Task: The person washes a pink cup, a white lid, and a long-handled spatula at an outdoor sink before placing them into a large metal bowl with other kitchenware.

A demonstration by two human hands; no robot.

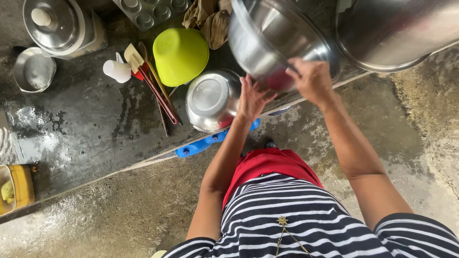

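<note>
The wet dark surface (86,129) is seen from above, with the concrete floor (420,134) beyond its edge. At the upper right, a very large steel basin (392,28) is set on the surface, only partly in view.

Next in size, a large steel bowl (272,40) is held tilted, its open side turned away to the upper left. It is supported by both hands at its lower edge, well above the surface. The right hand (313,79) is closed over the rim of the large steel bowl, with fingers curled over the edge. The left hand (252,98) is held open, fingers spread, and pressed against the underside of the bowl; this flat palm appears to steady the tilt while the other hand carries the load.

Just below the left hand, a smaller steel bowl (213,100) is placed upside down at the edge of the surface, probably so that water drains off. Beside it, a lime green bowl (180,55) is likewise inverted. A lidded steel pot (60,24) is set at the upper left, with a muffin tray (153,12) beside it and a crumpled cloth (210,19) near the green bowl.

A bundle of spatulas (153,81) is laid flat between the bowls and a white cup (116,70).
</note>
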